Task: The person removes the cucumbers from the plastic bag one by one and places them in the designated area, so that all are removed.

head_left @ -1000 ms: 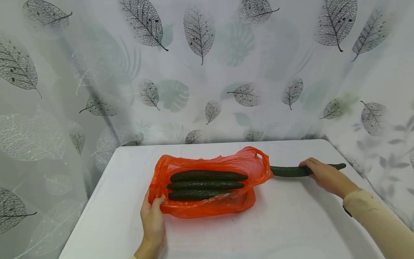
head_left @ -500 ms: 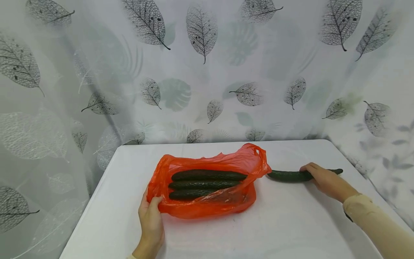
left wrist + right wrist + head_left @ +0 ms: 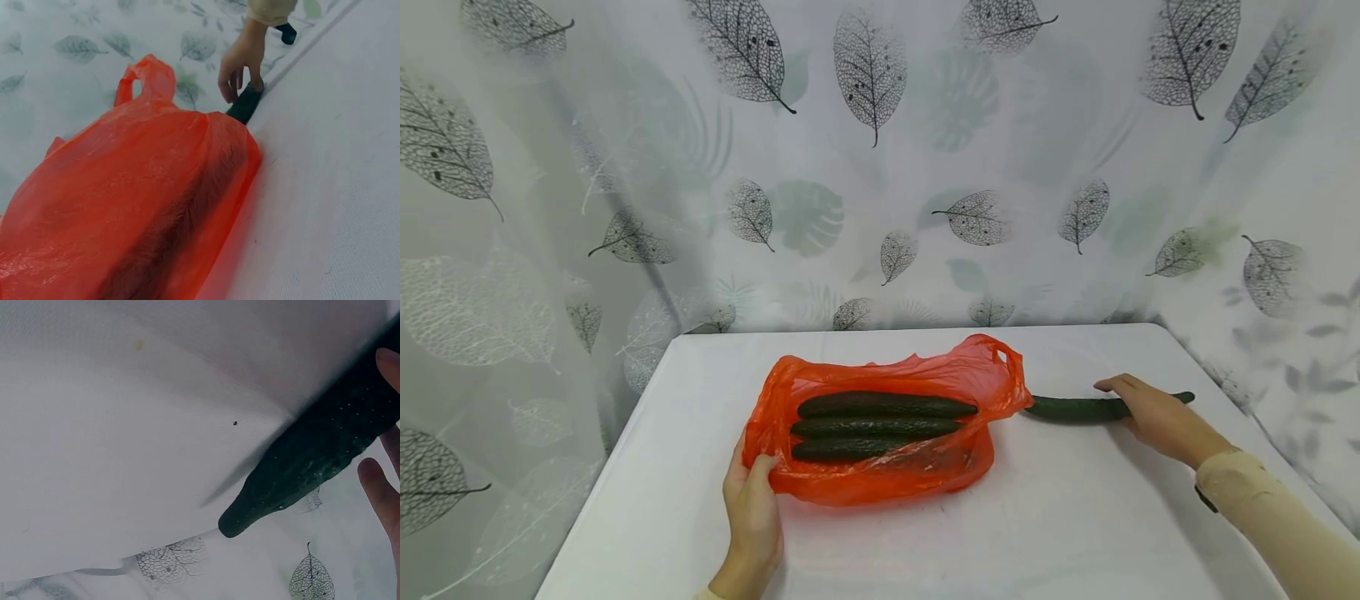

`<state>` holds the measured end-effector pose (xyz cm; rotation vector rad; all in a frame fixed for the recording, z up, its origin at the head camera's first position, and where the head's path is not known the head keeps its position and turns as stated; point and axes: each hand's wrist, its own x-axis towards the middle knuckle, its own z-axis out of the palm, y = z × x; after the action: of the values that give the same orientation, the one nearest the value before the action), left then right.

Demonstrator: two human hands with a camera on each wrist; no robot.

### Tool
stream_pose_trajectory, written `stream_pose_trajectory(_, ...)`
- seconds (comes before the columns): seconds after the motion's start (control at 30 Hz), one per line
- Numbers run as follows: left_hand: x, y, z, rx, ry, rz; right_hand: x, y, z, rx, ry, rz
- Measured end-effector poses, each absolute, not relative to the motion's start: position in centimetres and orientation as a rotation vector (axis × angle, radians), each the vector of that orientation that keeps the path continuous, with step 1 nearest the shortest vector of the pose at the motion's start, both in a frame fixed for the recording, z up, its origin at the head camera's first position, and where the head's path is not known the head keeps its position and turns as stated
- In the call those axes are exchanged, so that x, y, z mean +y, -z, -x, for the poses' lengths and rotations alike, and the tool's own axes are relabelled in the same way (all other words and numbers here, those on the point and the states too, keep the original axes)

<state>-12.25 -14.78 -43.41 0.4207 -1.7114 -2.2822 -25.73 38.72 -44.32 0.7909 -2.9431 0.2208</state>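
Note:
A red plastic bag (image 3: pixel 880 485) lies on the white table with its mouth spread, and 3 dark green cucumbers (image 3: pixel 876 427) lie side by side in it. My left hand (image 3: pixel 752 517) grips the bag's left end, thumb on the near side. To the right of the bag another cucumber (image 3: pixel 1071 410) lies on the table, its left end at the bag's handle. My right hand (image 3: pixel 1165 423) is over that cucumber's right part. In the right wrist view, the thumb touches the cucumber (image 3: pixel 312 450) while the fingers (image 3: pixel 374 481) are spread off its other side.
The white table (image 3: pixel 1037 517) has rounded back corners. Directly behind it hangs a leaf-printed curtain (image 3: pixel 925 167), which also runs along the left and right sides. One bag handle (image 3: pixel 1003 360) stands up at the bag's right end.
The right hand has moved the loose cucumber slightly toward the near side and down onto the table, and its fingers have since loosened. The left hand keeps its grip on the bag.

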Motion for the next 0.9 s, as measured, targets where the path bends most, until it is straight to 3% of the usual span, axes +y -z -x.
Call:
stream_pose_trajectory(0.37,-14.6,43.3,12.1,-1.7,2.291,-0.394,36.7,42.0,25.2,-3.003,-0.531,-0.674)
stream_pose_trajectory(0.63,-14.4,43.4,12.0,-1.713,2.3,-0.39,31.2,39.1,24.3,-2.777,-0.97,-0.588)
stream_pose_trajectory(0.9,-14.1,43.5,12.0,-1.717,2.284,-0.367,25.1,36.2,23.5,-2.566,-1.149,-0.747)
